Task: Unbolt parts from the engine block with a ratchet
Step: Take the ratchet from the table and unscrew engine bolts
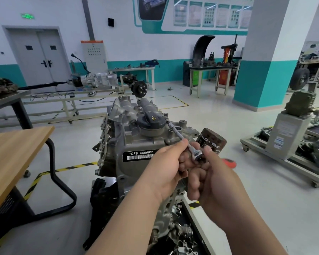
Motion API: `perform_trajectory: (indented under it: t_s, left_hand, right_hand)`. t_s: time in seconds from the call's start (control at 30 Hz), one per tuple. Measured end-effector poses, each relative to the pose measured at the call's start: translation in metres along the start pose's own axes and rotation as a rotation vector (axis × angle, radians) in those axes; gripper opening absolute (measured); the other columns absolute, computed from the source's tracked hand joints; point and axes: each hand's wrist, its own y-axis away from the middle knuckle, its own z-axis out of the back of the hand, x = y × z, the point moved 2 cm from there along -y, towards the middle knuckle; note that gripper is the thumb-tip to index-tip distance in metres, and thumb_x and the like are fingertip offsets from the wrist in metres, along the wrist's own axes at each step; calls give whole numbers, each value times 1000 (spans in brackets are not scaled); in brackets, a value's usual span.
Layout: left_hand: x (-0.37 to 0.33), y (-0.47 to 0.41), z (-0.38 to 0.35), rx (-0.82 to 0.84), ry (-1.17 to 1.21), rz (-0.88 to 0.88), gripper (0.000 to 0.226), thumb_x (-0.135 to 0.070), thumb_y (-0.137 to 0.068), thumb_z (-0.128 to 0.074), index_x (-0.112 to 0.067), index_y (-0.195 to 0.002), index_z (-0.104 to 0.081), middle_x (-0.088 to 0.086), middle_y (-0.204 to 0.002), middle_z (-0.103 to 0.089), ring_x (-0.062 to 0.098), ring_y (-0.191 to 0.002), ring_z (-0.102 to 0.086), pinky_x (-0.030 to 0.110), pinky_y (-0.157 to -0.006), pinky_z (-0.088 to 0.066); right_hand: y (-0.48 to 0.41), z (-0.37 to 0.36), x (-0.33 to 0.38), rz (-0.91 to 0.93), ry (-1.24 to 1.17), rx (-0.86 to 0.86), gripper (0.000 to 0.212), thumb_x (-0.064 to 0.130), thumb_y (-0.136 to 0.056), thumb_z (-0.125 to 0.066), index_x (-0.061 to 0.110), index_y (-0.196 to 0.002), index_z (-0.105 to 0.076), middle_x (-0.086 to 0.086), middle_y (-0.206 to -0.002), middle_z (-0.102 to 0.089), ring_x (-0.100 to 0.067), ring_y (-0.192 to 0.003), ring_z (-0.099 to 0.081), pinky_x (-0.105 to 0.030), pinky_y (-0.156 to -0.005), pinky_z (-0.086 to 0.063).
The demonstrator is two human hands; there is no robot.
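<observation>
Workshop floor (210, 111), close in: our left hand (166, 162) pinches ext bar (177, 132), right hand (215, 173) wraps ratchet (198, 155), bar's far end meets engine block (136, 137) beside oil cap (149, 121), so we'd keep bar square, not cocked, w/ short swings.

The left hand (165, 167) and right hand (216, 179) meet at the near end of the engine block (134, 140), the ratchet (198, 155) gripped between them, a filler cap (151, 120) beyond the left hand, an oil filter (212, 139) beyond the right, a table (13, 153) well to the left.
</observation>
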Motion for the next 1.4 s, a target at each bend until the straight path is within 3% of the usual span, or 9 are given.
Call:
perform_trajectory:
  t_s: [0.13, 0.27, 0.57, 0.77, 0.93, 1.0, 1.13, 1.27, 1.4]
  left_hand:
    - [1, -1, -2, -14, 42, 11, 46, -24, -101, -47, -16, -68, -78, -9, -49, -34, 4, -41, -38, 18, -53, -39]
    - [0, -1, -5, -51, 63, -15, 37, -21, -101, -46, -7, -78, -71, -7, -50, -31, 5, -45, -35, 12, -46, -34]
    - [3, 1, -5, -116, 21, -40, 29, -22, -99, -50, -8, -82, -68, -9, -48, -31, 3, -41, -37, 11, -44, -37]
    - [6, -2, -5, -136, 17, -32, 33, -26, -97, -54, -15, -72, -72, -10, -46, -32, 6, -42, -31, 28, -66, -35]
    - [7, -2, -1, -142, 5, -25, 41, -28, -97, -56, -22, -61, -74, -9, -48, -29, 7, -43, -27, 23, -51, -27]
    - [7, -2, -1, -141, 8, -21, 41, -29, -96, -57, -23, -59, -73, -9, -49, -29, 7, -43, -28, 24, -52, -28]
    - [7, -5, 0, -162, 13, -14, 18, -29, -96, -58, -16, -84, -64, -9, -49, -30, 7, -43, -28, 23, -51, -27]
    - [11, -7, 2, -169, 13, -4, 19, -29, -95, -58, -12, -100, -64, -9, -51, -32, 7, -43, -28, 22, -50, -27]
    - [11, -6, 1, -167, 16, -6, 17, -29, -96, -58, -14, -95, -65, -10, -49, -32, 7, -43, -29, 23, -50, -28]
  right_hand:
    - [7, -2, -6, -244, -468, 172, 53, 49, -93, -44, 8, -67, -66, 4, -39, -36, -10, -27, -30, -22, -34, -30]
    - [12, -4, -8, -379, -821, 402, 52, 44, -94, -40, 3, -75, -66, 2, -40, -43, -4, -34, -25, -21, -43, -31]
    - [9, -4, -6, -368, -802, 360, 52, 45, -94, -39, 7, -69, -65, 3, -37, -40, -1, -33, -23, -20, -39, -35]
    - [2, 3, -2, -136, -238, 68, 52, 51, -93, -46, 9, -66, -60, 1, -38, -37, -13, -28, -31, -21, -36, -32]
    - [5, 13, 14, 192, 626, -142, 73, 53, -97, -40, 11, -40, -57, -9, -40, -55, -13, -34, -48, -14, -41, -38]
    - [6, 13, 23, 271, 811, -175, 70, 53, -96, -42, 10, -42, -58, -8, -41, -58, -9, -34, -49, -11, -39, -35]
    - [8, 8, 32, 393, 1157, -258, 59, 58, -92, -37, 14, -59, -57, -2, -52, -63, -14, -48, -59, -30, -50, -46]
    - [7, 4, 34, 477, 1400, -343, 50, 62, -90, -30, 20, -71, -52, 1, -67, -64, -20, -62, -59, -30, -52, -38]
    - [4, 8, 31, 472, 1291, -321, 49, 56, -94, -37, 19, -68, -55, -2, -62, -65, -18, -57, -60, -30, -51, -42]
